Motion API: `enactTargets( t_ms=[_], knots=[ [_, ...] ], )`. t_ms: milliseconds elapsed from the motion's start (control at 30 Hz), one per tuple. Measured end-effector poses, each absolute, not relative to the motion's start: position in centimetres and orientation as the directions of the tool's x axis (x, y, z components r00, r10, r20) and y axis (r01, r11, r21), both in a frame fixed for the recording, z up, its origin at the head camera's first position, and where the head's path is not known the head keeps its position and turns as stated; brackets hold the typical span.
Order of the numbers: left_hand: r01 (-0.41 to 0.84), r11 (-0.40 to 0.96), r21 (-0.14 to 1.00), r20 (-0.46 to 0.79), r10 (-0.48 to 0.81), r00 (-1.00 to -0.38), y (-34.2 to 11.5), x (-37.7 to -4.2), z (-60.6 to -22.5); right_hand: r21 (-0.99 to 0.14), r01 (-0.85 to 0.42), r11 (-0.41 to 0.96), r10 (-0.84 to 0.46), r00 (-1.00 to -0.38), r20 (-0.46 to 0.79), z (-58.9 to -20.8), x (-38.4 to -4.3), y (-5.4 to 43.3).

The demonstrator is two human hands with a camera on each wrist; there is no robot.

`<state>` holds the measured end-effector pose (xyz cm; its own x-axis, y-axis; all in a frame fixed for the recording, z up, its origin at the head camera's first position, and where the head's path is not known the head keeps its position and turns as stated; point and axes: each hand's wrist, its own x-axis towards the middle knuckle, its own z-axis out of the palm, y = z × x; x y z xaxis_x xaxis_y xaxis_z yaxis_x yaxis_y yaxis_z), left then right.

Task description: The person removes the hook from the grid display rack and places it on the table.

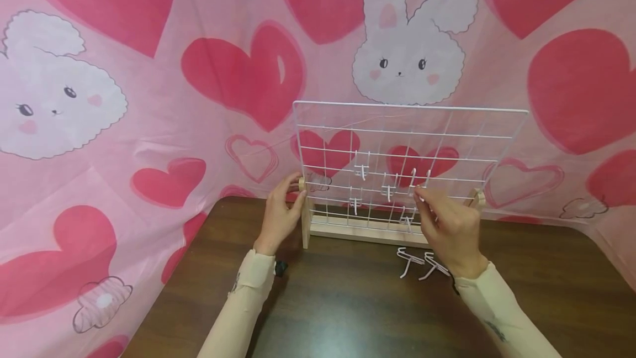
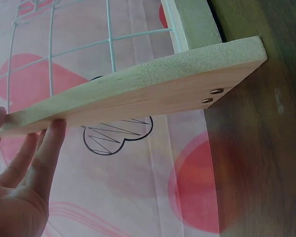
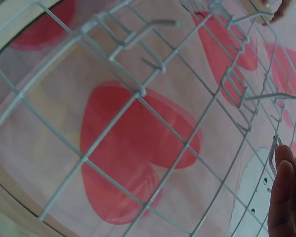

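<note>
On the dark brown wooden desk [image 1: 338, 308] stands a white wire grid [image 1: 409, 106] with a flat, pale wooden post [image 1: 306, 220] on its left side. The left hand [image 1: 282, 214] holds that post, thumb on one side and fingers on the other. The right hand [image 1: 452, 222] pinches a thin white wire hook [image 1: 413, 177] in front of the grid; I can't tell if the hook touches it. That hand blocks part of the grid's lower right. Four more white hooks [image 1: 362, 171] hang on the wires. Two loose white hooks [image 1: 409, 259] lie on the desk near the right wrist. A small black thing [image 1: 281, 268] peeks out by the left sleeve [image 1: 243, 291]. Behind is a pink cloth [image 1: 223, 10] with red hearts and white bunnies [image 1: 409, 54].
</note>
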<state>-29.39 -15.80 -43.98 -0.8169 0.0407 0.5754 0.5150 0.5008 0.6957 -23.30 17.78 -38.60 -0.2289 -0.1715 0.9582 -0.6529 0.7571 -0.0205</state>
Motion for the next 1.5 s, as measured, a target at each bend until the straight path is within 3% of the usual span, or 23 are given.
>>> enactTargets(
  t_ms=[433, 900, 1500],
  knots=[
    [0.513, 0.502, 0.697, 0.574, 0.039, -0.818, -15.7, -29.3, -43.8, -0.045, -0.665, 0.745, -0.19, -0.277, 0.942, -40.7, -22.9, 17.9],
    [0.526, 0.489, 0.696, 0.584, 0.041, -0.81, -15.7, -29.2, -43.8, -0.014, -0.676, 0.736, -0.235, -0.275, 0.932, -43.2, -22.6, 17.7],
    [0.53, 0.478, 0.701, 0.584, 0.042, -0.811, -15.7, -29.2, -43.8, -0.01, -0.688, 0.726, -0.367, -0.4, 0.84, -45.7, -21.7, 17.3]
  ],
)
